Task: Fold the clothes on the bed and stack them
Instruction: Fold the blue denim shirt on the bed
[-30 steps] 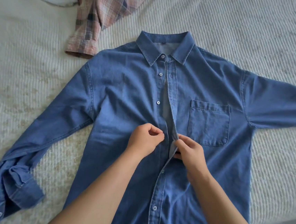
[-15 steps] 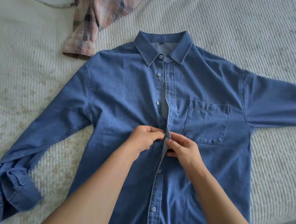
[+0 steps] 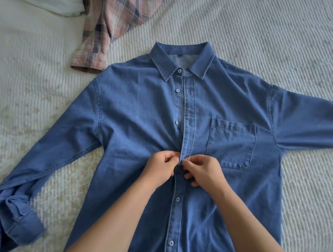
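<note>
Both hands, left hand [image 3: 160, 167] and right hand [image 3: 202, 173], are pinching the front edges of a soft, limp denim shirt [image 3: 134, 112] between curled fingers [image 3: 190, 164], likely the best hold.

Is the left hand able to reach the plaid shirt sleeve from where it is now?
Probably yes. The plaid shirt sleeve lies uncovered on the bed, up and left of the left hand, with nothing between. But that hand is pinching the denim shirt front and must let go first.

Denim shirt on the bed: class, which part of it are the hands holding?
Both the left hand and right hand pinch the denim shirt at its button placket, mid-chest.
</note>
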